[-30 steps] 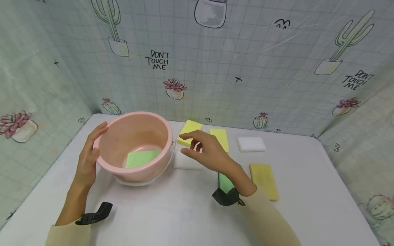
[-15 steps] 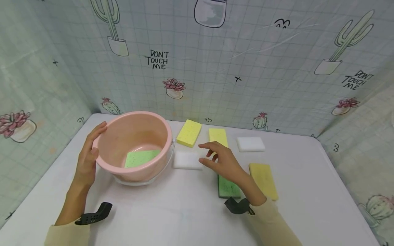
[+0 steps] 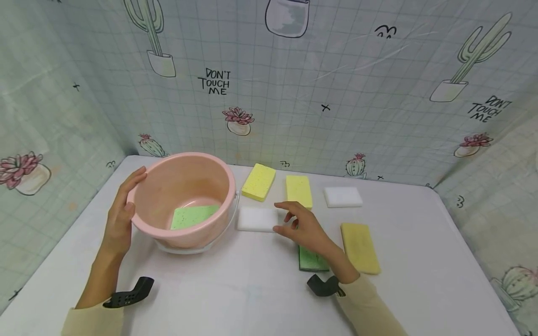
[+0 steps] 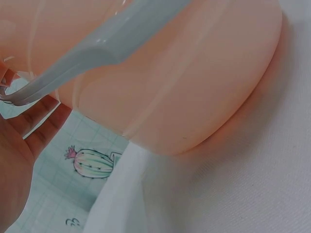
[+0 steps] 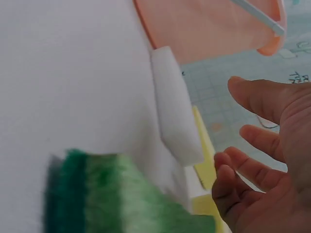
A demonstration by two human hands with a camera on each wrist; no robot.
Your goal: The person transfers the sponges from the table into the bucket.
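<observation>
A pink bucket point(image 3: 197, 235) with a pale grey handle point(image 4: 92, 58) stands on the left of the white table. My left hand point(image 3: 119, 217) holds its left side, fingers and thumb spread along the rim. Inside the bucket lies a light green sponge point(image 3: 193, 216). My right hand point(image 3: 308, 228) hovers with nothing in it, fingers bent loosely and thumb apart. Just left of its fingertips is a white sponge point(image 3: 256, 219), also seen in the right wrist view beside the bucket. Partly hidden below the right hand lies a green scouring sponge point(image 3: 313, 260).
Two yellow sponges point(image 3: 258, 182) lie behind the white one, near the back edge. Farther right are another white sponge point(image 3: 343, 197) and a larger dull yellow sponge point(image 3: 360, 247). A patterned curtain point(image 3: 269, 93) hangs behind and at both sides of the table.
My right hand has moved from beside the bucket's rim to the right and towards me, then dropped slightly. The left hand and the bucket have stayed in place.
</observation>
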